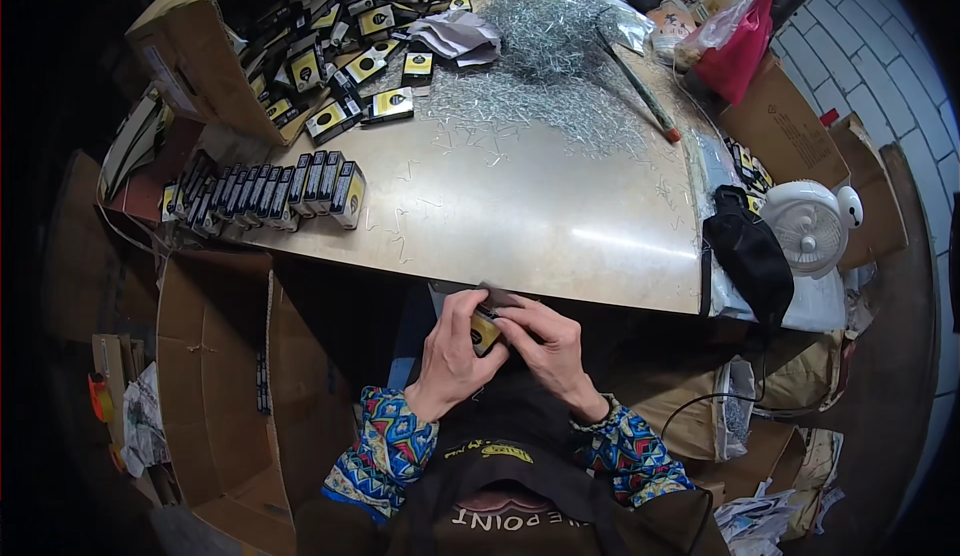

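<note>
Just below the table's front edge, I hold a small black-and-yellow cardboard box (pixel 484 332) in front of my body. My left hand (pixel 452 352) wraps round its left side, fingers curled over the top. My right hand (pixel 545 344) pinches the box's upper right, close to a dark end that looks like a raised flap. Fingers cover most of the box, so its contents are hidden. Beyond my hands, a large heap of thin, bent silvery wire pieces (pixel 545 66) spreads over the table (pixel 500 226). A few single pieces lie scattered nearer the front edge.
A row of similar boxes (pixel 270 194) stands at the table's left; more spill from a carton (pixel 205 66) behind it. A stick (pixel 640 93) lies by the wire heap. At right are a black pouch (pixel 748 256) and white fan (pixel 808 228). An open carton (pixel 215 376) stands lower left.
</note>
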Motion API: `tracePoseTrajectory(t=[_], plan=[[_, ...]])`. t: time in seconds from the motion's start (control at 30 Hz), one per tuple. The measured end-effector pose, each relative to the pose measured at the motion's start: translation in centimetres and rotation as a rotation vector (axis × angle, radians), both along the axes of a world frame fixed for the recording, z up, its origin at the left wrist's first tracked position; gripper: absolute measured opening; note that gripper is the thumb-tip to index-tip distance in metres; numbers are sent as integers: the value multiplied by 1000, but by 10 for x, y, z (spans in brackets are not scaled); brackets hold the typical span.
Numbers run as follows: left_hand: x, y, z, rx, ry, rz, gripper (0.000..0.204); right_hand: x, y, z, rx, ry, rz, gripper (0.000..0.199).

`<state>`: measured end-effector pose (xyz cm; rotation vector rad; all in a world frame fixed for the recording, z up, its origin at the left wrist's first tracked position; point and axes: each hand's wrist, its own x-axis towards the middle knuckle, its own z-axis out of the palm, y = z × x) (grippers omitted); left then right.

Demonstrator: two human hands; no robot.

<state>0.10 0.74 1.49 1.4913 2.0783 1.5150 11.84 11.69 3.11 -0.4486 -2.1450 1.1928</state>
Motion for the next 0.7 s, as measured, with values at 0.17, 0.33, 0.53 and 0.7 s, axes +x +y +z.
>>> tracePoseTrajectory(t=[0.17, 0.33, 0.53, 0.7], plan=[[5, 1, 10, -105, -27, 93, 73, 1, -15, 4, -580, 40, -70, 28], [7, 0, 24, -235, -5, 170, 68, 2, -3, 6, -884, 0, 49, 23], [9, -1, 16, -299, 52, 124, 71, -3, -15, -1, -716, 67, -50, 15], [7, -1, 17, -337, 16, 89, 66, -3, -5, 7, -1045, 43, -92, 27]])
